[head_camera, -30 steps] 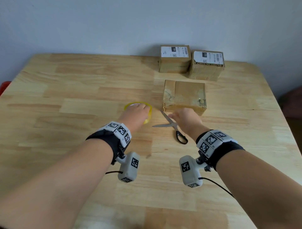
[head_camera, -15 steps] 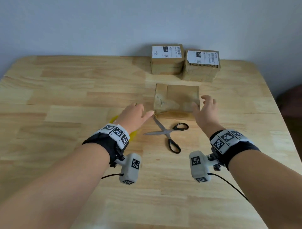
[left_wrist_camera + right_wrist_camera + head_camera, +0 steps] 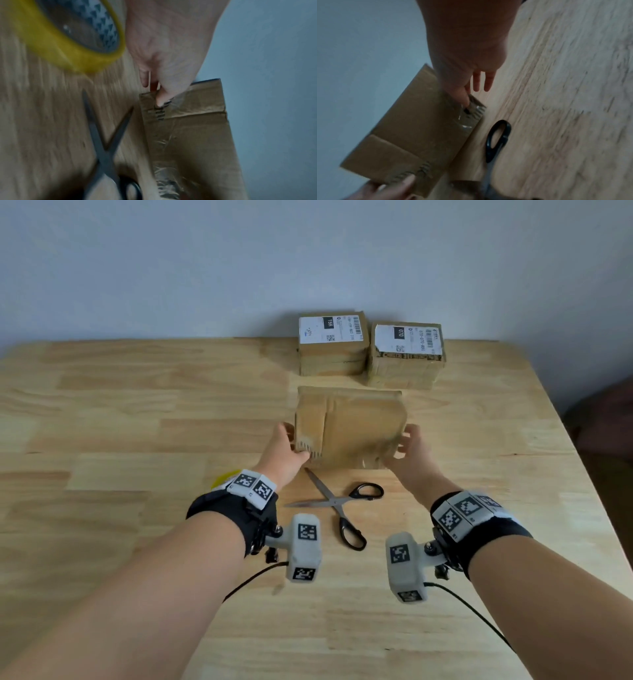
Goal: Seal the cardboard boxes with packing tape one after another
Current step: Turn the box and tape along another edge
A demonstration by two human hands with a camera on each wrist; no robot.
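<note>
A plain cardboard box [image 3: 352,429] with old clear tape on it is tilted up off the wooden table [image 3: 137,422], its broad face toward me. My left hand [image 3: 295,441] grips its left edge, thumb on the near face [image 3: 159,100]. My right hand [image 3: 400,445] grips the right edge, thumb on the taped corner [image 3: 464,97], two fingers showing straight beyond the box. A yellow roll of packing tape [image 3: 68,40] lies on the table behind my left wrist, mostly hidden in the head view [image 3: 224,479]. Nothing else is in either hand.
Open scissors [image 3: 342,505] with black handles lie on the table just in front of the held box. Two boxes with white shipping labels, one [image 3: 330,347] beside the other [image 3: 406,354], stand at the back edge against the wall. The table's right edge is close.
My left hand left the tape roll and my right hand left the scissors. Both moved forward to the near box, took its sides and tipped it up off the table.
</note>
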